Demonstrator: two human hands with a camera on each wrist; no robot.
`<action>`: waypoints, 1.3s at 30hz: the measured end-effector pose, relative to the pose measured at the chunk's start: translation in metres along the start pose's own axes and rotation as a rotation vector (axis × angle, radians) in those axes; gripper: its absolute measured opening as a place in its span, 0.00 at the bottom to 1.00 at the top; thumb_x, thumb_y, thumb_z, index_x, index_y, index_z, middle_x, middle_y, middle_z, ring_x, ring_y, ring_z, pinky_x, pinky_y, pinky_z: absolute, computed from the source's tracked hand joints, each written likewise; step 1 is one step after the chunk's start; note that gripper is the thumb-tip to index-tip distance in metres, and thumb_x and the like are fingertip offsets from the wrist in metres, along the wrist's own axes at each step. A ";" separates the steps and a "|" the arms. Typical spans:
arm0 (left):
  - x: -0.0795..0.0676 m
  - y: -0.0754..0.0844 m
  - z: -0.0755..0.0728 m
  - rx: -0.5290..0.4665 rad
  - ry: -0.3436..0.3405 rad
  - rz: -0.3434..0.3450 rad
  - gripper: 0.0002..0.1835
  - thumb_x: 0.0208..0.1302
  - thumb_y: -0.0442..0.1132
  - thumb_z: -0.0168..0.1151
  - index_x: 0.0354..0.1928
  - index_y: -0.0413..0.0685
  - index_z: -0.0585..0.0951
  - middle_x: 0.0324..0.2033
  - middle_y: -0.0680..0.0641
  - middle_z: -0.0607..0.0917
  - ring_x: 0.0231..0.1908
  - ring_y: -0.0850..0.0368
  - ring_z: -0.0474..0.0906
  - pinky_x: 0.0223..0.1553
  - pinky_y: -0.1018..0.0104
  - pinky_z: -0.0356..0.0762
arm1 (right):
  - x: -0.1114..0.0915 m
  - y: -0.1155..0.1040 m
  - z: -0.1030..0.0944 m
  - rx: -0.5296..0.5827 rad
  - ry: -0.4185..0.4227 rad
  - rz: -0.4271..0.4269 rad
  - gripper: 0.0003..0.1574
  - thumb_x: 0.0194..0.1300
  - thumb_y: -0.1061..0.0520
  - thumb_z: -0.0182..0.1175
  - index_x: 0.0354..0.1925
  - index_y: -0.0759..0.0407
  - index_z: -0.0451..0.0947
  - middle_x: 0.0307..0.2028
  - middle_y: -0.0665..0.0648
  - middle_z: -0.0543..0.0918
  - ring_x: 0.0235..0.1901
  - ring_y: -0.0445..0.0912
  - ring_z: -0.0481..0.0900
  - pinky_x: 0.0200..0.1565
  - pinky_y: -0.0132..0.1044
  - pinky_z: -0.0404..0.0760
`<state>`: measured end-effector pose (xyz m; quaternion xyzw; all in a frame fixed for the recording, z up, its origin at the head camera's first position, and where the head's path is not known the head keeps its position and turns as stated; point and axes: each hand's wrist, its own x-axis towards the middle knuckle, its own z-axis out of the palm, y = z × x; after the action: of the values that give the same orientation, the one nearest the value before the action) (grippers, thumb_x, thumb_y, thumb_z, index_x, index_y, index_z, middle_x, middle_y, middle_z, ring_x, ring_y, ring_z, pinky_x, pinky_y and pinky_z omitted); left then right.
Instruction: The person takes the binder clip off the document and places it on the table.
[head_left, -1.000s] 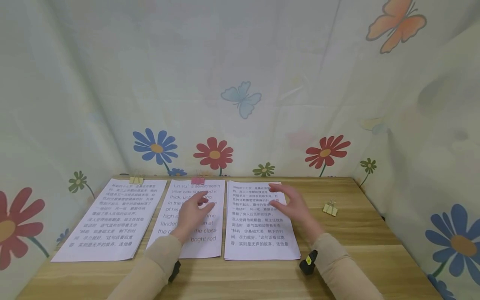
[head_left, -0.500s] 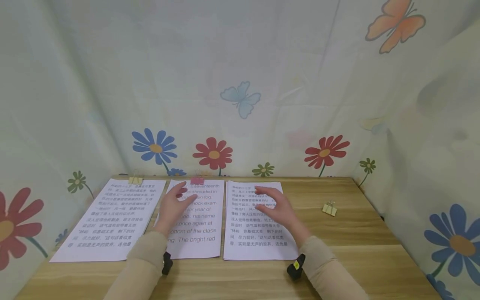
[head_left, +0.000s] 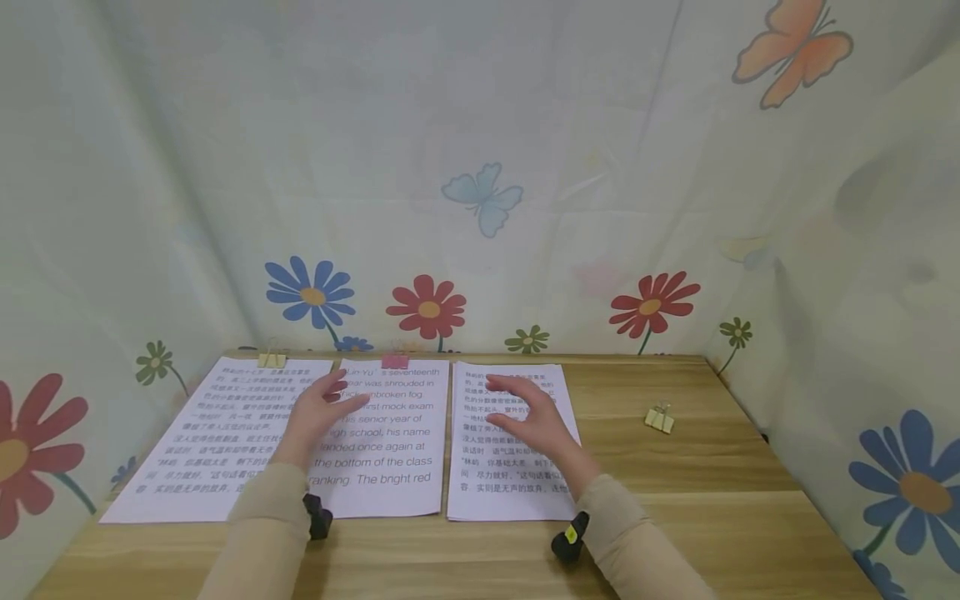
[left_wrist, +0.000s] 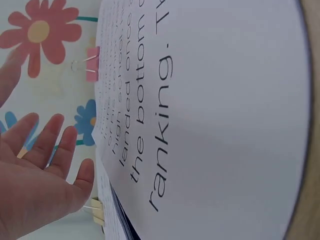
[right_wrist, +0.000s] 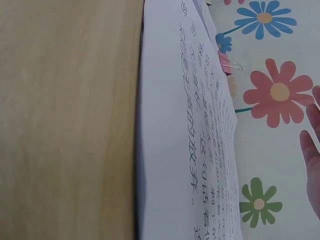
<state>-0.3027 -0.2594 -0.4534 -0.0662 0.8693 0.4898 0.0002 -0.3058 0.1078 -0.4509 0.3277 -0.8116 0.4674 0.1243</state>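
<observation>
My left hand (head_left: 315, 417) is held in the air over the gap between the left paper stack (head_left: 187, 450) and the middle paper stack (head_left: 390, 496). Its fingers are loosely bent and hold nothing. Over the right paper stack (head_left: 502, 504) hovers my right hand (head_left: 536, 417), fingers and thumb apart around bare air. A yellow binder clip (head_left: 272, 360) sits at the top edge of the left stack, and a pink binder clip (head_left: 395, 361) at the top of the middle one. Another yellow binder clip (head_left: 659, 418) lies loose on the table, right of the right stack.
The wooden table (head_left: 720, 533) ends at the back against a pale curtain (head_left: 375, 167) printed with flowers and butterflies. The curtain also closes in both sides. A black wrist camera (head_left: 572, 537) sits at the right sleeve, and another black wrist camera (head_left: 318, 517) at the left.
Both hands have moved left over the papers: the left from the middle stack toward the left stack, the right further across the right stack. Papers and clips stay in place.
</observation>
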 end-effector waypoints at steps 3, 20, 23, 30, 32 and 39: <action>0.000 -0.005 -0.006 -0.001 -0.021 -0.013 0.50 0.61 0.58 0.67 0.78 0.50 0.54 0.71 0.37 0.63 0.70 0.36 0.56 0.67 0.40 0.58 | 0.001 -0.002 0.005 0.005 -0.005 0.040 0.38 0.59 0.58 0.72 0.66 0.49 0.72 0.56 0.46 0.81 0.59 0.43 0.74 0.63 0.47 0.71; 0.000 -0.037 -0.029 -0.063 -0.078 -0.089 0.48 0.59 0.53 0.71 0.77 0.50 0.57 0.73 0.38 0.60 0.70 0.35 0.56 0.66 0.38 0.57 | 0.002 -0.007 0.030 0.064 -0.026 0.095 0.38 0.60 0.55 0.72 0.67 0.45 0.71 0.60 0.49 0.79 0.62 0.42 0.72 0.64 0.45 0.70; 0.000 -0.041 -0.031 -0.077 -0.090 -0.086 0.49 0.58 0.52 0.72 0.76 0.49 0.58 0.72 0.38 0.62 0.69 0.35 0.58 0.66 0.38 0.58 | 0.003 -0.009 0.033 0.061 -0.033 0.116 0.39 0.60 0.56 0.71 0.67 0.42 0.71 0.60 0.48 0.79 0.62 0.42 0.72 0.64 0.44 0.70; 0.006 -0.054 -0.035 -0.026 -0.108 -0.108 0.47 0.57 0.53 0.73 0.76 0.51 0.61 0.69 0.37 0.66 0.68 0.36 0.60 0.64 0.38 0.60 | 0.006 -0.011 0.037 0.080 -0.028 0.127 0.38 0.60 0.59 0.72 0.66 0.45 0.72 0.59 0.45 0.79 0.62 0.42 0.73 0.65 0.44 0.69; 0.005 -0.055 -0.036 -0.002 -0.116 -0.102 0.47 0.57 0.53 0.73 0.76 0.50 0.61 0.70 0.37 0.66 0.68 0.36 0.60 0.65 0.37 0.59 | 0.007 -0.011 0.038 0.080 -0.026 0.117 0.38 0.60 0.59 0.72 0.66 0.46 0.72 0.59 0.44 0.79 0.62 0.42 0.73 0.64 0.45 0.69; 0.004 -0.053 -0.038 -0.018 -0.132 -0.129 0.46 0.57 0.49 0.74 0.75 0.49 0.62 0.69 0.37 0.67 0.69 0.35 0.58 0.67 0.37 0.54 | 0.012 -0.011 0.039 0.065 -0.026 0.088 0.38 0.59 0.59 0.72 0.67 0.47 0.72 0.59 0.44 0.79 0.61 0.41 0.73 0.64 0.42 0.70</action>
<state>-0.2981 -0.3197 -0.4792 -0.0895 0.8569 0.4999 0.0883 -0.3035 0.0661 -0.4576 0.3015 -0.8113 0.4941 0.0821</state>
